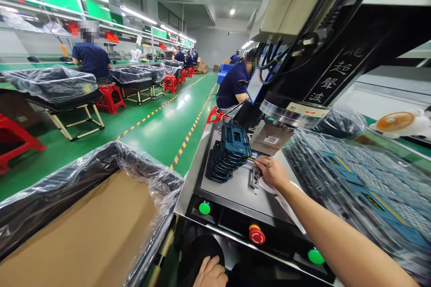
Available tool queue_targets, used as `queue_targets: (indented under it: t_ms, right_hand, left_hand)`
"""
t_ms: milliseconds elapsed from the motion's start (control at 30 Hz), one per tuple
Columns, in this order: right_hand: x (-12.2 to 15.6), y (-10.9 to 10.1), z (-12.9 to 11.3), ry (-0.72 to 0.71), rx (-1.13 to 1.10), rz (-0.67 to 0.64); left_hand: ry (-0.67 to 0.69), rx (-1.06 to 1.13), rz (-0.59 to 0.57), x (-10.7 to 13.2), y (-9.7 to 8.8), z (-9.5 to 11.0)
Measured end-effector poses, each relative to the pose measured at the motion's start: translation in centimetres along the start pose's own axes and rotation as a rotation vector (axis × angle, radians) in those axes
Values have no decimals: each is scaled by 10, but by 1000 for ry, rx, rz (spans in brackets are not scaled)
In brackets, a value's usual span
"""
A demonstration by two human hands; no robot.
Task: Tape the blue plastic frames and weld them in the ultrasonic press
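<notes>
My right hand reaches over the machine's grey work plate, thumb and fingers pinched together. A thin dark piece with a yellow edge shows at the fingertips, too small to name. Just left of the fingers is a leaning stack of dark blue plastic frames, with one frame standing at its right end. A small metal fixture sits on the plate below the hand. Near the bottom edge, my left hand rests on a dark rounded surface, its fingers stretched out and holding nothing I can see.
Above the plate hangs the black press head. Green buttons and a red stop button line the front. Clear trays of blue parts stand right; a plastic-lined bin stands left. A co-worker sits beyond.
</notes>
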State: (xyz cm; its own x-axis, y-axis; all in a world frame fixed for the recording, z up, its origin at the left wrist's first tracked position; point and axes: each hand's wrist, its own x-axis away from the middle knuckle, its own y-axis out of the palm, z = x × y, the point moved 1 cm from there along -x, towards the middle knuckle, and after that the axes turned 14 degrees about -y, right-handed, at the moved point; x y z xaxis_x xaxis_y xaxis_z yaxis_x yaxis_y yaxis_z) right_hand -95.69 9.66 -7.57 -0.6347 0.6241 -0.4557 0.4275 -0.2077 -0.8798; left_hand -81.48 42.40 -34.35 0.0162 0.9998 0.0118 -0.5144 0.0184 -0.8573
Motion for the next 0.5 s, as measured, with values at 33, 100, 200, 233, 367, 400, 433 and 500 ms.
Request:
queue_targets:
  t_ms: [33,100,200,233,367,400,433,500]
  right_hand:
    - [1,0,-1,13,11,10]
    - [3,0,-4,38,32,32]
    - [3,-1,-7,62,56,61]
    - [3,-3,-8,62,59,69]
    - [5,-13,-17,1,46,92]
    - [8,-17,-22,-25,40,98]
    - [12,-22,-27,-55,34,106]
    - [25,-36,-42,-137,19,137]
  left_hand:
    - [-1,5,-5,1,-3,1]
    - [-6,5,-17,2,-8,4]
    - [-15,21,7,3,-12,5]
    - [-10,30,20,3,-13,4]
    - [-23,27,37,0,-14,2]
    - [-37,23,37,0,-14,2]
    - [-51,21,38,-1,-15,1]
    - [-62,24,43,0,-18,1]
